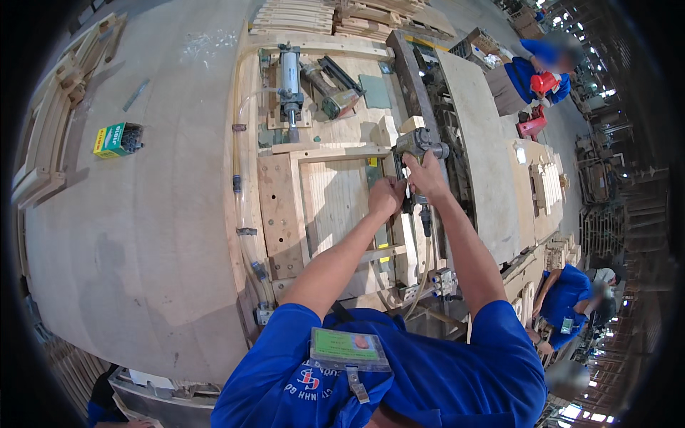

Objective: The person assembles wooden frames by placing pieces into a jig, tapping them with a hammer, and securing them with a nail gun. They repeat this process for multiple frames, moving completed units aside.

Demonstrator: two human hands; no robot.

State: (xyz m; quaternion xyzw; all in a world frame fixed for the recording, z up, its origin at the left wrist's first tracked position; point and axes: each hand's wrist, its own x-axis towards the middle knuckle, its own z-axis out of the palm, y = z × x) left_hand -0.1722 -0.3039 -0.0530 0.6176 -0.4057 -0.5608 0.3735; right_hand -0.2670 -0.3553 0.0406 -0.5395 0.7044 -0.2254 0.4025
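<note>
While the right hand (428, 175) is clamped round the body of a grey metal air-powered nail gun with a black hose fitting (422, 140), the step in hand looks like fastening a joint of a pale wooden rectangular frame (342, 152). That frame lies flat on a light-wood planked bench (335, 132), and the gun is at its far right corner. The next move probably calls for settling the gun's nose squarely on the joint and keeping the left fingers clear before firing; whether the nose already touches wood cannot be told.

Both forearms reach forward and converge at that corner, the left one slanting rightward, the right one leftward. The left hand (387, 196) is bent at the frame's right side, its fingers curled in just beside the gun; whether they pinch anything, I cannot tell
</note>
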